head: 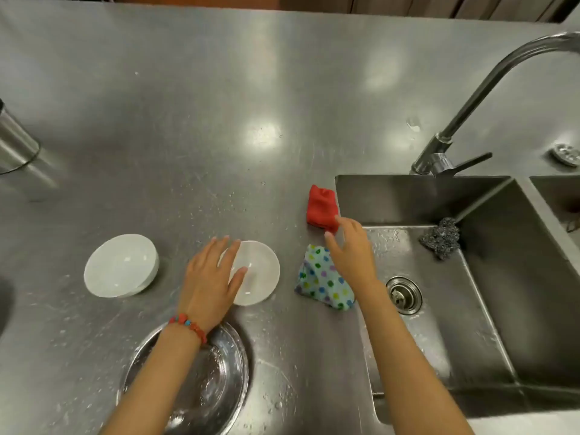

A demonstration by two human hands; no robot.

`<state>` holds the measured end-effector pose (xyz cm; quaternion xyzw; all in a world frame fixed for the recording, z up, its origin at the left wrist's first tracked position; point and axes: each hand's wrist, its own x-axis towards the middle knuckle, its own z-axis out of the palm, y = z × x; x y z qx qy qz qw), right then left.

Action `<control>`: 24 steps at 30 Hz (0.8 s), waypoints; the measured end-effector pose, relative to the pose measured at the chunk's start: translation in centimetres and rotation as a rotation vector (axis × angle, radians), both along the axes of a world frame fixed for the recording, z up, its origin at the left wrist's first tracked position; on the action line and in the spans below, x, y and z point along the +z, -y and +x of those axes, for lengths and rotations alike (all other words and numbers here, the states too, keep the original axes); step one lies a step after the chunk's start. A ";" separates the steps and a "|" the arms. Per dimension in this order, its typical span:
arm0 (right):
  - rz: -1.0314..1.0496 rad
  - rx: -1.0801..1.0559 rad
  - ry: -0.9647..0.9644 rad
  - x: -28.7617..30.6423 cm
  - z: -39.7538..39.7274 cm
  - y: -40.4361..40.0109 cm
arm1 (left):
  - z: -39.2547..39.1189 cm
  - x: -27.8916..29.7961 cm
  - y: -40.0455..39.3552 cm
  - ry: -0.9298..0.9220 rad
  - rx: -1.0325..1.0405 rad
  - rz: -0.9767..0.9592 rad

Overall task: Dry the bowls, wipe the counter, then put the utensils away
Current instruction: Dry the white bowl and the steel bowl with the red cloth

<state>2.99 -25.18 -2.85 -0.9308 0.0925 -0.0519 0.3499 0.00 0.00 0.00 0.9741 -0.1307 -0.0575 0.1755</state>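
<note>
Two white bowls stand on the wet steel counter (219,120): one (120,265) at the left, one (259,273) in the middle. My left hand (208,277) hovers over the left rim of the middle bowl, fingers spread, holding nothing. A folded red cloth (321,205) lies by the sink's left edge. My right hand (353,251) reaches toward it, fingers apart, fingertips at its near corner. A blue cloth with coloured dots (323,284) lies crumpled under my right wrist.
A steel sink (489,309) with a drain and a metal scourer (441,240) fills the right side. A tap (455,136) arches above it. A round steel basin (216,387) sits near the front edge. A steel cylinder (14,142) stands at far left.
</note>
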 end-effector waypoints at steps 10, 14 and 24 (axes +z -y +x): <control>0.015 -0.035 -0.203 -2.9 8.6 0.6 | 1.4 -3.2 -1.5 0.039 0.075 0.007; 0.012 -0.028 -0.247 -3.2 9.7 0.4 | 1.3 -4.0 -1.6 -0.001 0.118 -0.081; 0.674 -0.205 -0.051 0.9 4.2 -2.0 | 2.2 -4.0 -1.7 -0.274 0.379 -0.622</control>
